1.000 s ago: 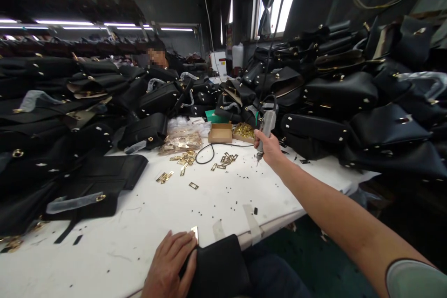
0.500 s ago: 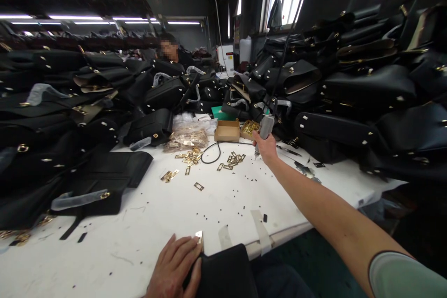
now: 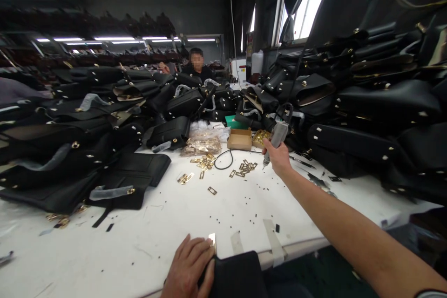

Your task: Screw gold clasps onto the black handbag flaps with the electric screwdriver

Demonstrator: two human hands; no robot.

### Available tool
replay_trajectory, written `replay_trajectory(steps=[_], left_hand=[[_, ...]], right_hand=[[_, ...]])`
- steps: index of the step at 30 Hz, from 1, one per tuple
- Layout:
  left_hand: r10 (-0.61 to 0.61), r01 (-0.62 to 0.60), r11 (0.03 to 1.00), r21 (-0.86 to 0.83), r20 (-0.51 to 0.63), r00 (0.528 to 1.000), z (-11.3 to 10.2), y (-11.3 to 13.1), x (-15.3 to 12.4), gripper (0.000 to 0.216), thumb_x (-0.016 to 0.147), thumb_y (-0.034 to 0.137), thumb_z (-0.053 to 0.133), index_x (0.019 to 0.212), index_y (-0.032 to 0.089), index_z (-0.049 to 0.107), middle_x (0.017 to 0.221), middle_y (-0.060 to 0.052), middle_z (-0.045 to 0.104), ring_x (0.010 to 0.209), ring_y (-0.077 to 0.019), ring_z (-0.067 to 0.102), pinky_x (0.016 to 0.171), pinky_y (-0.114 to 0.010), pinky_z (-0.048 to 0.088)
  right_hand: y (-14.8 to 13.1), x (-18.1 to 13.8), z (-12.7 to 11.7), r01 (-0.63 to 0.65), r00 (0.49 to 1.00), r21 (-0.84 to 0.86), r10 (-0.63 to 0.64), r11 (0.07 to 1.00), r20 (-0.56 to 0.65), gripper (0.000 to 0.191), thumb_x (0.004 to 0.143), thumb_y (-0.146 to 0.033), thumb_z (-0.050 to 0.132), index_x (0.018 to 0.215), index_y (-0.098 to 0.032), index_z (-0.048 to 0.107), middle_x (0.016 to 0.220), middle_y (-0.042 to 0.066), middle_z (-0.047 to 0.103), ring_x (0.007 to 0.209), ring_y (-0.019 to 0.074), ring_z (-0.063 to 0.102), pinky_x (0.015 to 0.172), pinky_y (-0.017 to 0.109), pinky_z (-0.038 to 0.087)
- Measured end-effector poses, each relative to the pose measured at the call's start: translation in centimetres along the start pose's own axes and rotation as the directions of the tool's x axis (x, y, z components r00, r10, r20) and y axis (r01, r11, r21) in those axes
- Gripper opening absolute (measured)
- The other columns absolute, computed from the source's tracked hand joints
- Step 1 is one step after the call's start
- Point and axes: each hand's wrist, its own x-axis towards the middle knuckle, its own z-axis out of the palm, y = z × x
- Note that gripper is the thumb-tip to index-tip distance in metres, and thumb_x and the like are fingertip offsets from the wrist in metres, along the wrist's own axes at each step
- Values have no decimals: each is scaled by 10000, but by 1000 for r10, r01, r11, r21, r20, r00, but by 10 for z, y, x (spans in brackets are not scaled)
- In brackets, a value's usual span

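Observation:
At the near table edge my left hand (image 3: 190,265) holds a black leather piece (image 3: 239,274), its fingers together on top and the thumb along the leather. A shiny gold metal plate (image 3: 213,241) shows at its fingertips; part of it is covered. Farther out, my right hand (image 3: 277,154) is closed round a grey electric screwdriver (image 3: 278,136), its bit tilted down just above the tabletop. Left of the tool lies a group of gold rectangular frames (image 3: 245,167), with one single frame (image 3: 212,190) nearer me. Behind my right hand is a container of small gold parts (image 3: 260,138).
Black handbags (image 3: 387,102) are piled at the right, back and left. A cardboard box (image 3: 240,139) and plastic bags of gold parts (image 3: 200,144) stand mid-table. A looped black cord (image 3: 224,167) crosses the white table (image 3: 167,223). A person (image 3: 197,67) is behind the pile.
The view has swung left, so everything sits farther right and slightly lower. Both hands keep their holds, and the screwdriver stays about where it was over the table.

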Motion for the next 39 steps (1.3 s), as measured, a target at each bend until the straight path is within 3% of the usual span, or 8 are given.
replay_trajectory(steps=[4,10,14,17,24,39], left_hand=[[-82,86,994,-61,65,995,-5,9,-1,307,908,165,587,1198,249,644,1151,-57,716,1087,-235,658,1059,-522,491],[-145,151,981,-118,55,988,-8,14,3,267,931,160,553,1151,249,676,1132,-61,717,1074,-223,652,1078,-531,470],[-195,201,964,-174,53,979,-13,20,7,232,933,176,559,1110,238,696,1102,-72,724,1056,-220,652,1079,-528,463],[-236,248,941,-231,80,969,-16,25,8,201,939,213,580,1097,236,703,1115,-73,721,1073,-223,638,1105,-543,424],[-286,314,913,-261,142,948,-15,27,6,205,939,333,624,1096,223,698,1140,-67,717,1107,-230,616,1121,-516,378],[-275,306,921,-242,154,949,-10,25,3,230,979,378,568,1093,226,698,1141,-51,717,1092,-218,608,1114,-490,359]], right_hand=[[-17,-14,6,-28,998,114,20,993,66,561,643,-590,839,914,-188,556,569,-24,615,477,132,553,428,234,421],[-42,-39,14,-42,991,193,16,980,135,524,664,-544,852,916,-198,549,575,-43,590,489,129,557,439,231,435],[-49,-72,22,-141,973,269,83,953,217,494,677,-513,856,890,-214,526,613,-63,553,510,116,544,480,241,479],[-45,-113,32,-241,937,262,153,935,315,450,713,-504,838,884,-214,539,649,-54,552,531,110,541,512,244,503],[-24,-199,59,-481,795,170,346,860,498,422,751,-502,817,888,-210,545,676,-43,558,554,112,545,521,240,514],[-31,-232,67,-450,737,73,324,890,593,392,775,-499,805,860,-187,583,629,-20,594,535,119,551,465,214,426]])
